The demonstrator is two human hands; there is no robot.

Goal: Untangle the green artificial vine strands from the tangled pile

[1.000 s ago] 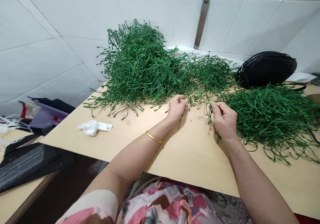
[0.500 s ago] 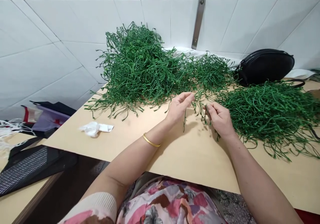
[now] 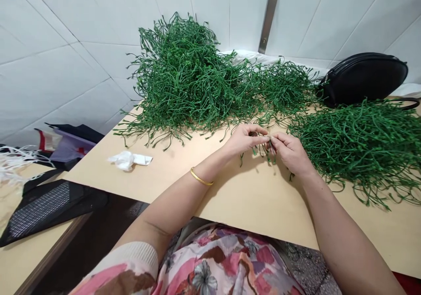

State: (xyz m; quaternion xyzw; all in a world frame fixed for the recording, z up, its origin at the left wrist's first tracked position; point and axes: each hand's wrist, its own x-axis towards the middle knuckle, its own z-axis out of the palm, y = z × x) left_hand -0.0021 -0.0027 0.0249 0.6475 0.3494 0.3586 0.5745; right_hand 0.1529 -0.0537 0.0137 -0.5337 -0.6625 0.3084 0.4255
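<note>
My left hand [image 3: 247, 139] and my right hand [image 3: 291, 152] meet over the table, fingertips touching or nearly so. Both are closed in a pinch on thin green artificial plant stems [image 3: 269, 155], whose ends hang below the fingers. Exactly how the stems sit between the fingertips is hidden. Behind my left hand rises a tall heap of the same green stems [image 3: 187, 75]. A smaller clump [image 3: 286, 86] lies behind both hands. To the right of my right hand spreads another heap of stems [image 3: 362, 148].
A crumpled white tissue [image 3: 126, 160] lies on the tan table [image 3: 164, 185] at left. At the back right stands a black zipped bag [image 3: 366, 77] by the tiled wall. Dark and purple fabric pieces [image 3: 72, 143] and a black mesh item [image 3: 42, 211] sit on a lower surface at far left.
My hands have come together, the left moving right to the right hand's fingertips. The view has tipped down a little, so the heaps sit higher in the picture.
</note>
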